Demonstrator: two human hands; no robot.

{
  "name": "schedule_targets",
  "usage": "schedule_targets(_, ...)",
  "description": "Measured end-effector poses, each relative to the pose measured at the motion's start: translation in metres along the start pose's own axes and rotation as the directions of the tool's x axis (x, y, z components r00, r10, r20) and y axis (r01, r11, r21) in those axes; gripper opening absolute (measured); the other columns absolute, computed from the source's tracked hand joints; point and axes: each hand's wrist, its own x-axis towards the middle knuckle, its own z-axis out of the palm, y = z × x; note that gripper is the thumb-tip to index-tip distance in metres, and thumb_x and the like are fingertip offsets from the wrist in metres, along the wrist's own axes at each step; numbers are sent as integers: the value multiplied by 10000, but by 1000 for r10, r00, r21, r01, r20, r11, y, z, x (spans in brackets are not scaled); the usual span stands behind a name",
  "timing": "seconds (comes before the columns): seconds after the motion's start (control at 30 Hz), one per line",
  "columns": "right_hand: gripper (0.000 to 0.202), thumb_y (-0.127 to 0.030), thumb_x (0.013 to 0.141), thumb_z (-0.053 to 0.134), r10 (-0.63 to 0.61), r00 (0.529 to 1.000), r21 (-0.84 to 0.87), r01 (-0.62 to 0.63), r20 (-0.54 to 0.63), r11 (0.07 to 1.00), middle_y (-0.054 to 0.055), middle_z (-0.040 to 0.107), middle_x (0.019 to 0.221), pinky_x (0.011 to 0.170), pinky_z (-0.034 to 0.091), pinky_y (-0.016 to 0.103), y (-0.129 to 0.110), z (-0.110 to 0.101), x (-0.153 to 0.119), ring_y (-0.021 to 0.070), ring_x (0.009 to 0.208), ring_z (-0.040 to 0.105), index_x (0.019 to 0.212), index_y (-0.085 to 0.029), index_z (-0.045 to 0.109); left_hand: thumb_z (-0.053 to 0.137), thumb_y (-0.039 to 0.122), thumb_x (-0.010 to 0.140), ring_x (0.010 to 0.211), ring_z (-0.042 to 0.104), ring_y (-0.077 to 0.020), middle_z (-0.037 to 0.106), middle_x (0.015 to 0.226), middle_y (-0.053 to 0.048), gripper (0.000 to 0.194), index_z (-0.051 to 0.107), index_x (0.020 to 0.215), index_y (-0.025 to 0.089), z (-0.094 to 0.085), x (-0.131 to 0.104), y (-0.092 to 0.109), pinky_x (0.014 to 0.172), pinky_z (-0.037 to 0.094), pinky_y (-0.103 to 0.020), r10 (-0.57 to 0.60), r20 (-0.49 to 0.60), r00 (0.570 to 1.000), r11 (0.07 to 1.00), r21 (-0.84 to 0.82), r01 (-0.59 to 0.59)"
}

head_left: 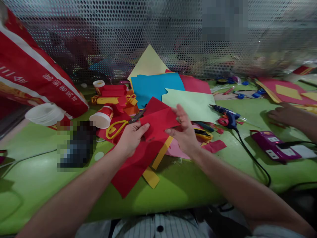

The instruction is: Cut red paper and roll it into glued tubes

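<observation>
A sheet of red paper (158, 122) is raised over the table, its left edge pinched between thumb and fingers of my left hand (131, 137). My right hand (185, 134) is at the sheet's right edge with fingers stretched and thumb apart; whether it touches the paper is hard to tell. Beneath lies a larger red sheet (128, 175) with yellow paper strips (162, 153) beside it. Yellow-handled scissors (117, 129) lie just left of the raised sheet, partly under other paper. Pink paper (179, 152) shows below my right hand.
Blue paper (156, 87) and pale green paper (190, 104) lie behind. Paper cups (101, 118) and a red bag (42, 66) stand left. A glue gun (229, 117) with its cord and a purple power strip (274, 145) lie right, near another person's hand (284, 114).
</observation>
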Motion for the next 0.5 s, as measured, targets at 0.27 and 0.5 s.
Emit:
schedule_targets(0.27, 93, -296, 673, 731, -344, 886, -482, 459, 311, 746, -62, 578, 1227, 1107, 146, 509, -8, -16, 4, 289, 1325, 286, 695, -386, 725, 676, 265, 708, 653, 655, -153, 705, 716, -24, 153, 665, 815, 156, -1, -1, 6, 581, 511, -255, 30, 46, 998, 992, -128, -24)
schedule_targets(0.5, 94, -340, 641, 752, -275, 951, -394, 308, 140, 866, -33, 598, 1193, 1075, 215, 476, -8, -9, 4, 271, 1311, 296, 577, -317, 688, 672, 283, 713, 769, 674, -199, 715, 893, -55, 242, 679, 919, 157, 1, -6, 8, 580, 559, -287, 107, 91, 990, 993, -69, -101)
